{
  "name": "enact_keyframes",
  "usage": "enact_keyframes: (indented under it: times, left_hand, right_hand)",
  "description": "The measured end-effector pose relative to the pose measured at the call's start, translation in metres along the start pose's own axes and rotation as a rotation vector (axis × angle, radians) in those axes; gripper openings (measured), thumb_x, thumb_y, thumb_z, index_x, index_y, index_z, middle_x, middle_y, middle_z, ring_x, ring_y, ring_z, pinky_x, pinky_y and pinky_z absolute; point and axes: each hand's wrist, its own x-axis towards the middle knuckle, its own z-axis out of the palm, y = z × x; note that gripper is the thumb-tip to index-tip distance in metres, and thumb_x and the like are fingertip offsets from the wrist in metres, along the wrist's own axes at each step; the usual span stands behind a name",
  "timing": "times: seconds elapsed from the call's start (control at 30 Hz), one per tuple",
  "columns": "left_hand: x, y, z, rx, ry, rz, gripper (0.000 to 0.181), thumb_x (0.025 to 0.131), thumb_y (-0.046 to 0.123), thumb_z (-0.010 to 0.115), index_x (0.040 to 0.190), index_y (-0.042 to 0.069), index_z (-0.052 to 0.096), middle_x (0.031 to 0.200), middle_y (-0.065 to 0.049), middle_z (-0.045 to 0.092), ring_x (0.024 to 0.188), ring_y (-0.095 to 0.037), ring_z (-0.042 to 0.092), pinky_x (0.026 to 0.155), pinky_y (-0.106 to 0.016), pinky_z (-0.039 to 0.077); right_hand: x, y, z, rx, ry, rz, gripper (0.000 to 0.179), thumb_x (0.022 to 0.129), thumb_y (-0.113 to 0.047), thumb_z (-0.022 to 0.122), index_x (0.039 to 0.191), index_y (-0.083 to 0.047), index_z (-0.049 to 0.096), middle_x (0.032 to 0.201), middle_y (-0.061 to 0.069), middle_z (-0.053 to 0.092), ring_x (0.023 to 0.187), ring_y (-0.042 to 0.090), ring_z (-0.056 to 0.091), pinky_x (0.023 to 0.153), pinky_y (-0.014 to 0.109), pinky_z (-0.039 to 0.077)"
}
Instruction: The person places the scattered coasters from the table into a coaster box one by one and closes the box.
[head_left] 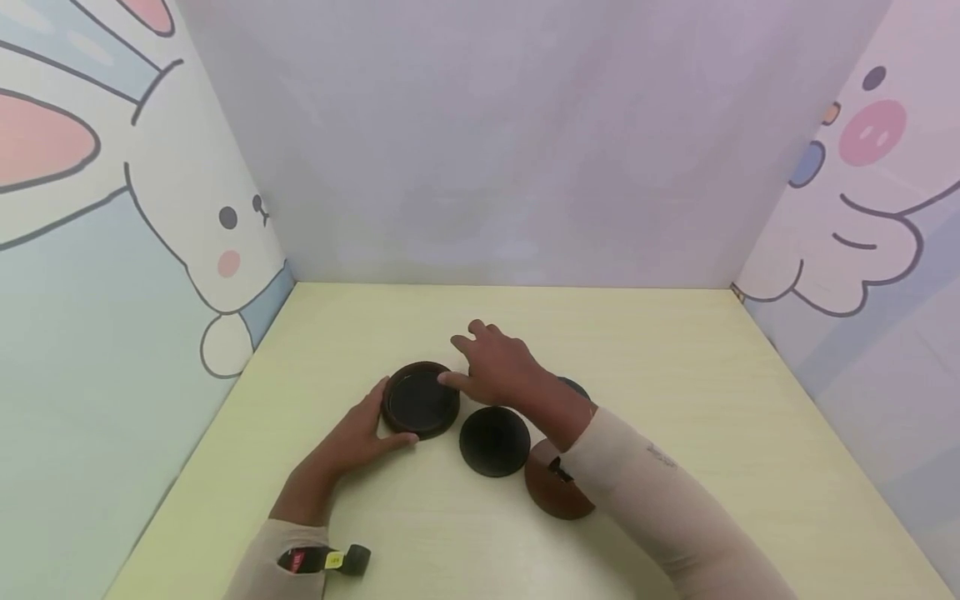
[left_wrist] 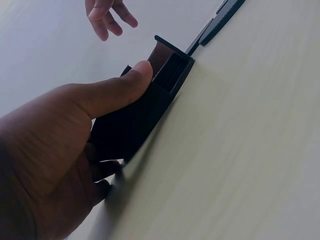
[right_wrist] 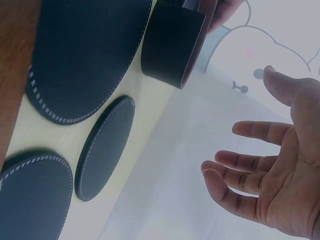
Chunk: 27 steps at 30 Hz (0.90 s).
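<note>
My left hand (head_left: 362,433) grips a round black coaster holder (left_wrist: 127,120) at its left side. The thumb lies on the near edge in the head view, the fingers round the far side. A gap in the holder's wall shows a brown lining and dark layers inside. Above and to the right of it hovers my right hand (right_wrist: 285,180), fingers apart and loosely bent, holding nothing. Under and beside the right arm lie round coasters: a black coaster (head_left: 495,442), a brown coaster (head_left: 558,492) partly hidden by the sleeve, and a stitched dark coaster (right_wrist: 106,150).
The pale wooden table (head_left: 375,325) meets a plain back wall (head_left: 510,167). Side walls carry cartoon animals, a rabbit (head_left: 202,200) on the left. Part of another dark coaster (head_left: 576,385) shows behind the right forearm.
</note>
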Motion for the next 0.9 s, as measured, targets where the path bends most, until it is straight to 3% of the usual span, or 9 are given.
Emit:
enact_keyframes:
  times: [0.23, 0.57, 0.9]
  left_hand:
    - [0.000, 0.001, 0.000, 0.009, 0.000, 0.002, 0.116, 0.090, 0.049, 0.090, 0.171, -0.001, 0.024, 0.172, -0.026, 0.042, 0.160, -0.048, 0.042, 0.128, -0.069, 0.037]
    - [0.000, 0.002, -0.002, 0.039, 0.003, 0.003, 0.117, 0.090, 0.048, 0.090, 0.170, -0.004, 0.023, 0.172, -0.028, 0.041, 0.159, -0.051, 0.041, 0.127, -0.069, 0.038]
    - [-0.001, 0.001, 0.000, 0.013, 0.001, -0.020, 0.117, 0.089, 0.049, 0.090, 0.170, -0.004, 0.023, 0.172, -0.028, 0.041, 0.160, -0.050, 0.041, 0.128, -0.069, 0.037]
  right_hand:
    - [-0.009, 0.021, -0.003, 0.011, -0.003, 0.042, 0.073, 0.105, -0.063, 0.064, 0.161, -0.017, 0.054, 0.144, 0.015, 0.057, 0.124, 0.031, 0.061, 0.092, 0.055, 0.062]
    - [-0.025, 0.047, -0.009, 0.060, 0.011, 0.065, 0.070, 0.107, -0.058, 0.064, 0.161, -0.015, 0.054, 0.142, 0.015, 0.057, 0.120, 0.031, 0.060, 0.086, 0.052, 0.060]
    - [-0.044, 0.069, -0.003, 0.102, 0.012, 0.080, 0.071, 0.103, -0.050, 0.073, 0.158, -0.009, 0.055, 0.147, 0.018, 0.057, 0.128, 0.036, 0.061, 0.090, 0.057, 0.061]
